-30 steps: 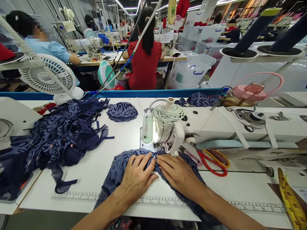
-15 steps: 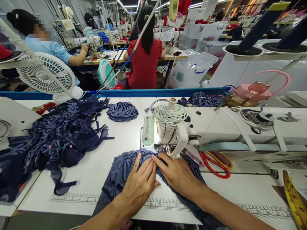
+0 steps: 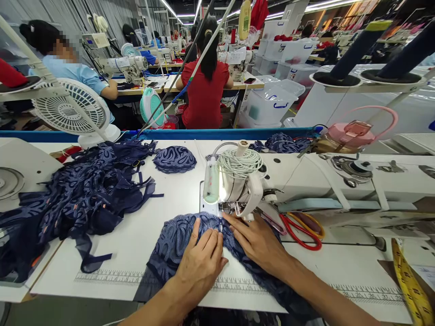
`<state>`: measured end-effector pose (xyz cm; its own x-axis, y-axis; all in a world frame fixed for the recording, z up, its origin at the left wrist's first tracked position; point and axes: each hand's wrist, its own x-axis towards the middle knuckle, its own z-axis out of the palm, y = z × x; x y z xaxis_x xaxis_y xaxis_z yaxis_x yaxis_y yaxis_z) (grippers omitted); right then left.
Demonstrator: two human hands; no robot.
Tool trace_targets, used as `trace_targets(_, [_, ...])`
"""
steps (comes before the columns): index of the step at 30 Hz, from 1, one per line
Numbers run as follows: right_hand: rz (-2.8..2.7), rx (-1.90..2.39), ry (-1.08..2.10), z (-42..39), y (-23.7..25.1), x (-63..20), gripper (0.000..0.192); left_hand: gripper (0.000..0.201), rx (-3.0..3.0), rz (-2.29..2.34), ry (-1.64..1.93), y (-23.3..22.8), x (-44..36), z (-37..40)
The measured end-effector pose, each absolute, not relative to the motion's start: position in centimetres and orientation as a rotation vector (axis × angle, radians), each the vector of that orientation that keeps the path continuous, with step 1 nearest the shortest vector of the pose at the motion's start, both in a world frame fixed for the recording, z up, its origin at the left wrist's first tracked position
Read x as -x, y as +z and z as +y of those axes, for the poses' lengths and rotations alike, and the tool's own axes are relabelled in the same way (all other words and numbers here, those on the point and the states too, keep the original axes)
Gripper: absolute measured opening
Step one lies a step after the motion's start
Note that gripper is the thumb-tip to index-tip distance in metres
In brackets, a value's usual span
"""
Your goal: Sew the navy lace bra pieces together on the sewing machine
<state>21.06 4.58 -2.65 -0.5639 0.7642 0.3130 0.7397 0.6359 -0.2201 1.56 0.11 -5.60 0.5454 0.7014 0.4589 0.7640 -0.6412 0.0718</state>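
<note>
We see white sewing machine (image 3: 306,181) across table (image 3: 142,235). Navy lace pile (image 3: 78,194) at left. Navy lace piece (image 3: 176,240) under needle, our left hand (image 3: 200,262) and right hand (image 3: 260,242) pressed flat on it, fingers unclenched. Red scissors (image 3: 301,228) just right.

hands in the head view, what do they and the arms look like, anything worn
Both are bare: the left hand and right hand show no gloves, rings or watch. The forearms are uncovered to the picture's bottom edge, with no sleeve, band or marking showing. Fingernails look short and unpainted.
</note>
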Motion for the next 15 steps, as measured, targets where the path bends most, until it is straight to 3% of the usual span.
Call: trace_targets(15, [-2.418, 1.021, 0.113, 2.2, -3.9, -22.2, 0.031, 0.026, 2.775, -1.271, -0.661, -4.1, -1.4, 1.7])
